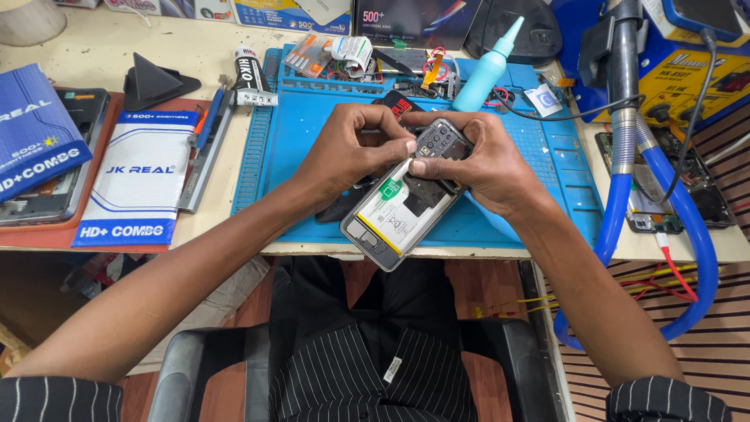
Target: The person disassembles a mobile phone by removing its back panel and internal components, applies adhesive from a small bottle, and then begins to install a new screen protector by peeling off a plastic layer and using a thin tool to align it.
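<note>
An opened smartphone (398, 211) with its back cover off is held tilted above the near edge of a blue repair mat (312, 148). Its white battery and dark camera module show. My left hand (351, 152) grips the phone's upper left side, with the fingers curled over the top. My right hand (476, 160) holds the upper right side, and its thumb presses on the area just below the camera module. A dark flat piece (340, 207) lies on the mat under my left wrist.
A turquoise squeeze bottle (484, 66) and small parts sit at the mat's far edge. White and blue packets (137, 180), a metal ruler (205, 156) and a black triangular stand (152, 78) lie left. A blue hose (687, 234) and a soldering station (687, 70) stand right.
</note>
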